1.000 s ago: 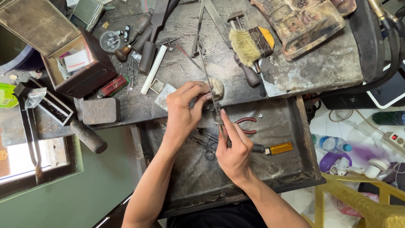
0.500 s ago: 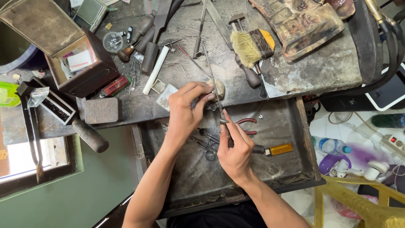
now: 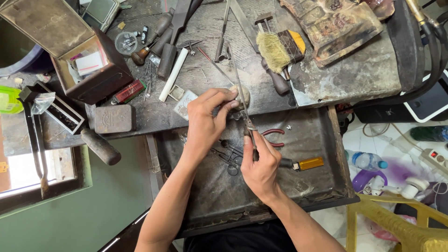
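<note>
My left hand is at the front edge of the worn workbench, its fingertips pinching a small piece against a rounded wooden peg. The piece itself is too small to make out. My right hand grips a thin metal saw frame by its handle; the frame runs up and away from the hand, across the peg and over the bench. Both hands hover above an open, dusty drawer tray.
In the tray lie red-handled pliers, a yellow-handled tool and dark scissors. On the bench are a brush, a white stick, an open brown box and a hammer handle. Right: bottles, cables, a yellow chair.
My right hand has slid slightly toward me with the saw frame. The left hand keeps pinching at the peg. The view has shifted a little.
</note>
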